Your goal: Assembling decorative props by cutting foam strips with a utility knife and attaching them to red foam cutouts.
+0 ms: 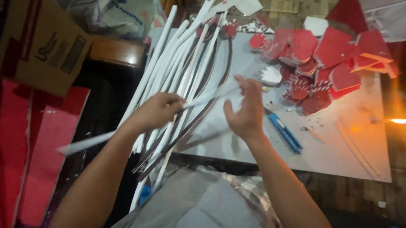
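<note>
The left hand has its fingers clamped on a white strip above the strip pile on the worktop. The right hand hovers just right, fingers apart, near a blue knife.

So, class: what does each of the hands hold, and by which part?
The left hand grips a white strip around its middle. The right hand is open, holding nothing.

Two bare forearms rise from the bottom of the frame, no sleeves, watches or bands on them. The left hand and right hand wear no gloves or rings that show
</note>
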